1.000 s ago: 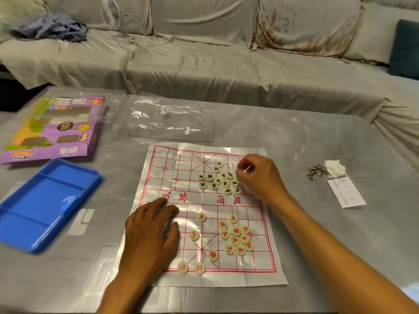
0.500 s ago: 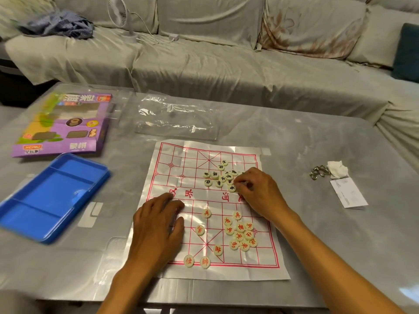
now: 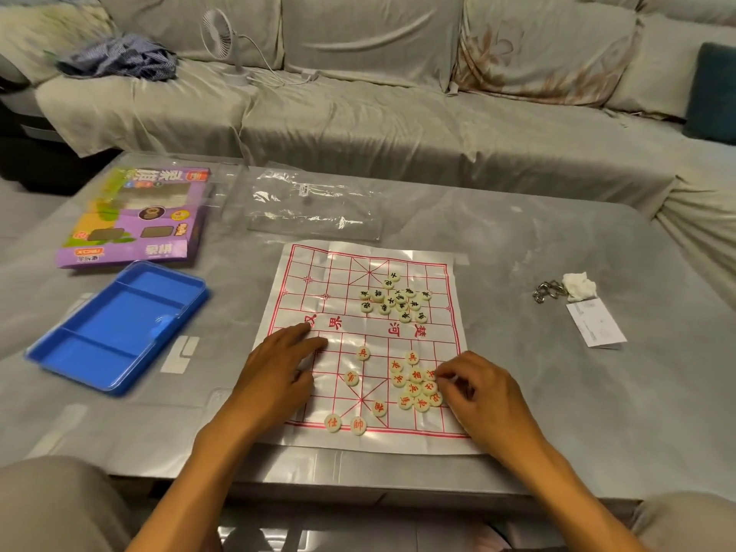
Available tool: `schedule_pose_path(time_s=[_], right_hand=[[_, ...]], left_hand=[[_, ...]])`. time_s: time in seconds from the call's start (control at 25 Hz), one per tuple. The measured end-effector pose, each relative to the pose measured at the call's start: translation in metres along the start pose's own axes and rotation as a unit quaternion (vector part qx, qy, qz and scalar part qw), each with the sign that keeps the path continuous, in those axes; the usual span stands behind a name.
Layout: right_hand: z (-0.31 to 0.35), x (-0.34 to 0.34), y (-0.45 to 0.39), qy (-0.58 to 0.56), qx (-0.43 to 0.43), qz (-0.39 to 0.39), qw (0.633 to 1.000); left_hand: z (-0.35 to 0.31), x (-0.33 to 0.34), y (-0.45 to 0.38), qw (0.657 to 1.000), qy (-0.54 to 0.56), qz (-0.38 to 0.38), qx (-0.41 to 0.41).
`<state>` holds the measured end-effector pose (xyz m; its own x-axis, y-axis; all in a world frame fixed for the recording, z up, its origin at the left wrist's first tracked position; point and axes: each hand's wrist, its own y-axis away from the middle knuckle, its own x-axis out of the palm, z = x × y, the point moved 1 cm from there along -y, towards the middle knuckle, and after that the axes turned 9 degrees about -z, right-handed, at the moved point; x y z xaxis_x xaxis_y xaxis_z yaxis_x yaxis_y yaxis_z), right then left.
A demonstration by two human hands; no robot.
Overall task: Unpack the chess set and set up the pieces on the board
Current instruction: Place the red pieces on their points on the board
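Paper board (image 3: pixel 318 272) flat on the grey table (image 3: pixel 537 233), red pieces (image 3: pixel 416 386) clustered at its near right.
Right hand (image 3: pixel 484 396) curls over them, grasp unclear; left hand (image 3: pixel 278 376) presses flat; black pieces (image 3: pixel 392 298) beyond; blue tray (image 3: pixel 115 332), purple box (image 3: pixel 135 217) left.

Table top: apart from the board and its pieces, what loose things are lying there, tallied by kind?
Purple cardboard game box: 1
Blue plastic divided tray: 1
Clear plastic bag: 1
Metal key chain: 1
Crumpled white tissue: 1
White paper slip: 1
Total: 6
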<state>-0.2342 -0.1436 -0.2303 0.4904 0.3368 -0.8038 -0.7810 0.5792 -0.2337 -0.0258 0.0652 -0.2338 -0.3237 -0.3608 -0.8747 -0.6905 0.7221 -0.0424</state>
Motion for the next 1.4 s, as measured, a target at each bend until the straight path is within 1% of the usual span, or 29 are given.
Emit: schedule_pose_path(time_s=[0.12, 0.28, 0.4, 0.56, 0.8, 0.88, 1.0, 1.04, 1.12, 1.28, 1.4], right_hand=[[0.006, -0.006, 0.006, 0.001, -0.004, 0.008, 1.0], [0.012, -0.007, 0.006, 0.026, -0.002, 0.047, 0.999], [0.015, -0.009, 0.004, 0.028, 0.002, 0.049, 0.998], [0.019, -0.017, -0.001, 0.01, 0.012, 0.035, 0.999], [0.015, -0.038, -0.016, -0.037, 0.077, 0.014, 0.996], [0.019, -0.034, -0.013, -0.028, 0.056, 0.034, 0.997], [0.025, -0.015, -0.001, 0.023, -0.024, 0.121, 0.992], [0.025, -0.012, 0.001, 0.036, -0.036, 0.131, 0.99], [0.021, -0.009, 0.003, 0.03, -0.025, 0.117, 0.992], [0.016, -0.001, -0.002, 0.006, 0.022, 0.042, 0.999], [0.018, 0.011, -0.009, 0.02, 0.036, 0.02, 0.999]], left_hand=[[-0.004, -0.004, 0.0, 1.0, -0.016, 0.004, 0.006], [-0.017, -0.011, 0.004, 0.998, -0.052, -0.013, 0.019], [-0.024, -0.024, 0.018, 0.997, -0.078, -0.023, 0.016], [-0.027, -0.043, 0.029, 0.999, -0.036, -0.01, -0.019], [-0.019, -0.033, 0.005, 1.0, 0.028, -0.01, -0.008], [-0.017, -0.027, 0.001, 1.0, 0.009, -0.016, -0.002], [-0.013, -0.017, -0.004, 1.0, -0.013, -0.012, 0.022], [-0.012, -0.015, -0.004, 0.999, -0.013, -0.01, 0.028], [-0.009, -0.013, -0.004, 1.0, -0.007, -0.008, 0.029], [-0.007, -0.011, -0.005, 0.999, -0.015, -0.011, 0.031], [-0.006, -0.013, -0.007, 1.0, -0.008, -0.003, 0.028]])
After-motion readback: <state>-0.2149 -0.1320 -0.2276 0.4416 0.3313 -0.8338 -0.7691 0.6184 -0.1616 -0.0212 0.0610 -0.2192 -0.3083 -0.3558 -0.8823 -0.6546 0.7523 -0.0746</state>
